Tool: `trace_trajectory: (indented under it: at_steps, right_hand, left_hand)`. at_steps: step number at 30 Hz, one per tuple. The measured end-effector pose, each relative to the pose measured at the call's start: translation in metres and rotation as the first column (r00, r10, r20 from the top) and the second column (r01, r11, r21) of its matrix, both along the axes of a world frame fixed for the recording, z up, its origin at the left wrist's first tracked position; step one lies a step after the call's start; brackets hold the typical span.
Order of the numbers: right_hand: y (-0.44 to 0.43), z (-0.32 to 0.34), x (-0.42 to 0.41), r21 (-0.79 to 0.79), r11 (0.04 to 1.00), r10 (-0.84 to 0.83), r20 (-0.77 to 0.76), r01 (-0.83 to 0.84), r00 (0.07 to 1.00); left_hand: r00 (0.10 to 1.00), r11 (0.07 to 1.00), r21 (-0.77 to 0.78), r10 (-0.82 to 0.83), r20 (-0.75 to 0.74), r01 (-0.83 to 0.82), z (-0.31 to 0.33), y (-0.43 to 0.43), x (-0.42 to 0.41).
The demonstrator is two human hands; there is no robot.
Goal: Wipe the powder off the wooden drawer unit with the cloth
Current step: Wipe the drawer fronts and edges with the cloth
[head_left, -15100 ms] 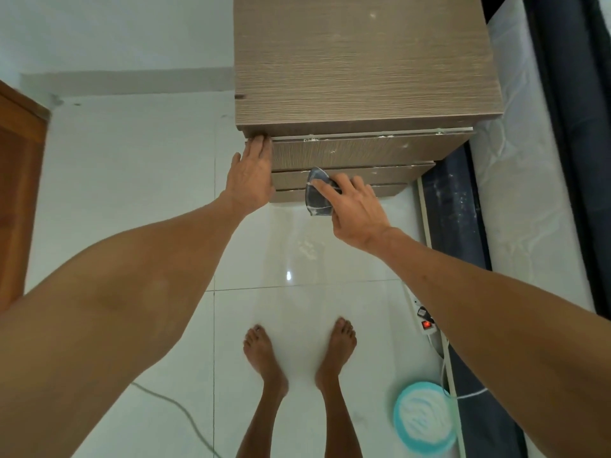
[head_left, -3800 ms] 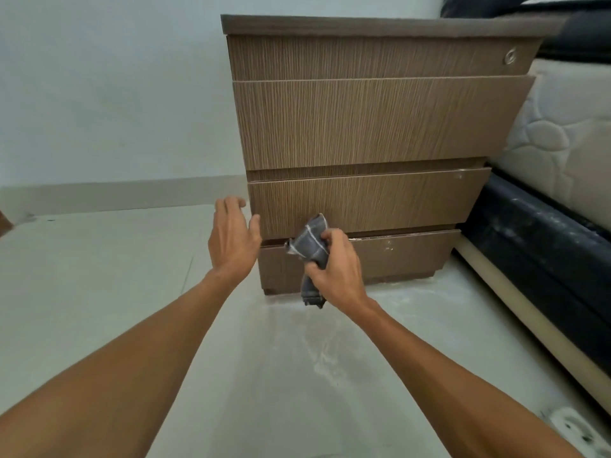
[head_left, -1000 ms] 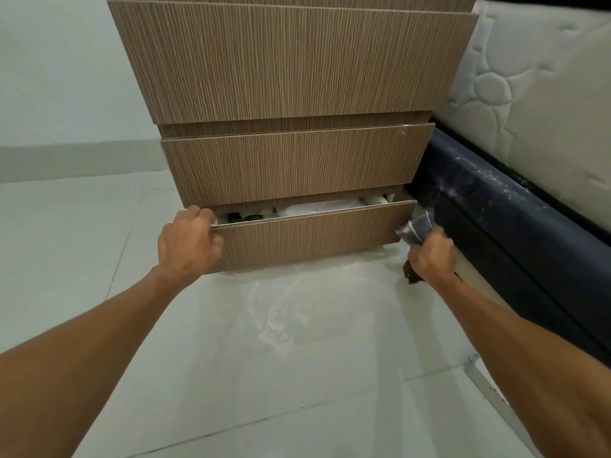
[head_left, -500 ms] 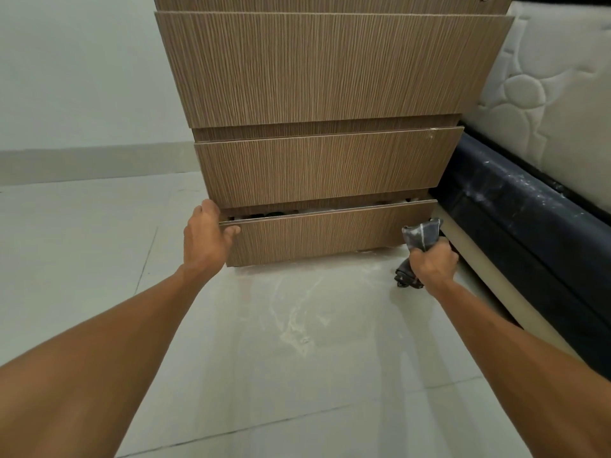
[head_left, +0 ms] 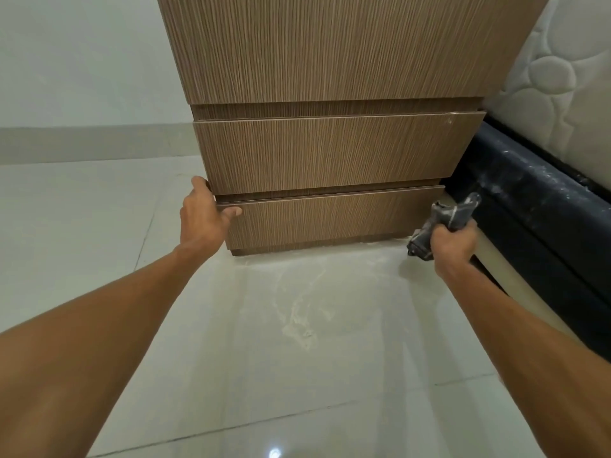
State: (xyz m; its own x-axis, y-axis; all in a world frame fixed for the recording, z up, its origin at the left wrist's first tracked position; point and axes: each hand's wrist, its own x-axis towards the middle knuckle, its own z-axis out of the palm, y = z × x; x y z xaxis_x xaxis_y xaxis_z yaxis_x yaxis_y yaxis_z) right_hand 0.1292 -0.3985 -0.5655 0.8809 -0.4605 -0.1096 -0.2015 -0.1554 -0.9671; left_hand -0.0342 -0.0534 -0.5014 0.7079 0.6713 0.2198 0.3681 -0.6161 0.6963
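The wooden drawer unit [head_left: 330, 61] fills the upper middle of the head view, its drawers shut flush. My left hand [head_left: 206, 223] rests against the left end of the bottom drawer [head_left: 330, 219], thumb on its front, fingers at its top edge. My right hand [head_left: 451, 244] is closed around a bunched grey cloth [head_left: 453, 213] dusted white, held just off the unit's lower right corner. A small white speck marks the right end of the middle drawer [head_left: 449, 120].
White powder [head_left: 304, 312] is smeared over the pale floor tiles in front of the unit. A dark bed base [head_left: 535, 206] flecked with powder and a white quilted mattress [head_left: 555, 87] stand close on the right. A pale wall with a skirting board [head_left: 92, 143] runs behind on the left.
The bottom drawer, pulled out a second ago, has slid in under my left hand and is now shut. My right hand with the cloth stayed by the right corner. The view moved closer.
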Motion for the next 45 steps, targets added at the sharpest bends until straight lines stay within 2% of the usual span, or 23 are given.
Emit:
trace_trajectory:
  at_steps: [2,4,6,10,14,16,18,23,28,36,41,45]
  right_hand:
    - [0.007,0.005,0.004,0.123,0.992,-0.024,0.038,0.020,0.999]
    - [0.022,0.012,0.008,0.255,0.966,0.024,0.082,-0.044,0.996]
    - [0.040,0.016,0.014,0.399,0.901,0.127,0.129,-0.168,0.984]
    - [0.067,0.007,0.026,0.640,0.750,0.086,0.155,-0.166,0.984]
    - [0.095,0.014,0.018,0.649,0.761,-0.006,0.043,-0.023,0.999]
    - [0.111,0.016,0.011,0.571,0.819,-0.033,-0.033,0.046,0.999]
    - [0.133,0.015,0.002,0.497,0.867,-0.005,-0.077,0.042,0.997]
    - [0.186,0.001,-0.025,0.480,0.876,0.055,-0.185,0.041,0.981]
    - [0.236,0.002,-0.056,0.595,0.801,0.118,-0.279,0.075,0.953]
    - [0.303,0.005,-0.101,0.780,0.609,0.240,-0.356,0.145,0.903]
    - [0.333,-0.015,-0.112,0.829,0.544,0.324,-0.350,0.130,0.879]
    - [0.329,-0.010,-0.131,0.920,0.386,0.444,-0.253,0.071,0.859]
  left_hand:
    - [1.000,1.000,0.019,-0.017,-0.009,0.017,0.001,0.002,0.000]
    - [0.999,0.999,0.033,-0.030,-0.010,0.030,0.002,0.003,0.000]
    - [0.999,0.998,0.045,-0.043,-0.012,0.044,0.000,0.005,0.000]
    - [0.998,0.997,0.057,-0.059,-0.003,0.059,-0.004,0.012,0.002]
    - [0.997,0.996,0.059,-0.071,0.007,0.070,-0.007,0.015,0.004]
    - [0.997,0.996,0.058,-0.072,0.011,0.071,-0.009,0.015,0.004]
    - [0.997,0.996,0.061,-0.071,0.013,0.070,-0.010,0.016,0.003]
    - [0.997,0.996,0.060,-0.072,0.014,0.071,-0.011,0.020,0.002]
    - [0.995,0.994,0.059,-0.095,0.015,0.094,-0.011,0.022,0.001]
    - [0.995,0.993,0.070,-0.093,0.018,0.092,-0.007,0.032,-0.004]
    - [0.994,0.989,0.108,-0.106,-0.009,0.106,-0.008,0.035,-0.004]
    - [0.993,0.988,0.102,-0.111,-0.026,0.113,-0.010,0.034,-0.006]
